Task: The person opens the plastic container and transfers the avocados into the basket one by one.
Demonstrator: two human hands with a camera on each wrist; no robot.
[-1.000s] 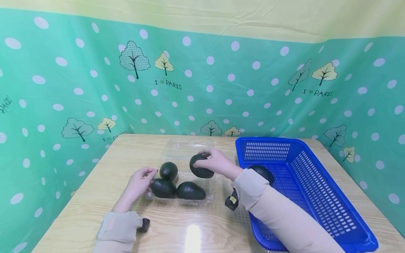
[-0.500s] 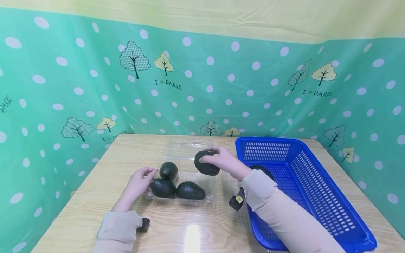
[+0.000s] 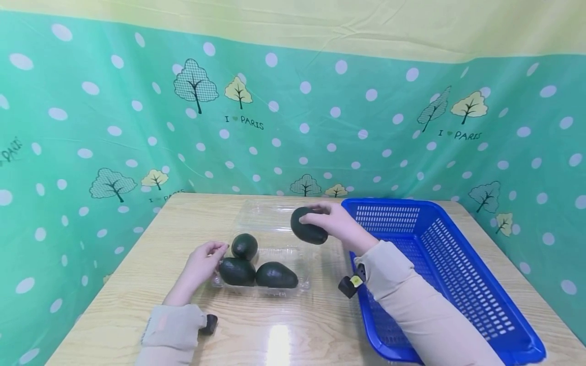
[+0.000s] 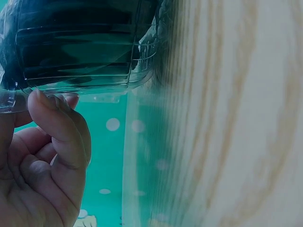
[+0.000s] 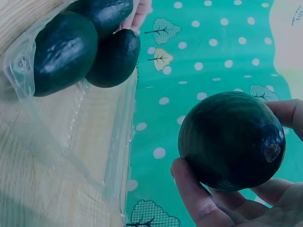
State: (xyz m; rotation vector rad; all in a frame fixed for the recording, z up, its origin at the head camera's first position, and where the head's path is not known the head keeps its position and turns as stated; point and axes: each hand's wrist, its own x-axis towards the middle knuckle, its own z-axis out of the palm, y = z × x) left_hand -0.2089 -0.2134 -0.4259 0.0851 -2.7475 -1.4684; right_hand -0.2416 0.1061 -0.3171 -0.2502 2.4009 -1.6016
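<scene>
Right hand (image 3: 336, 223) holds avocado (image 3: 305, 226) between thumb and fingers; left hand (image 3: 201, 265) seemingly pinches clear container (image 3: 286, 255).

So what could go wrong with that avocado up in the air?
The avocado might slip and drop, because its skin looks smooth and the right hand holds it up off the table.

The box could shift or tip if the left hand at its edge moves, since the three other avocados are bunched toward its left side.
</scene>
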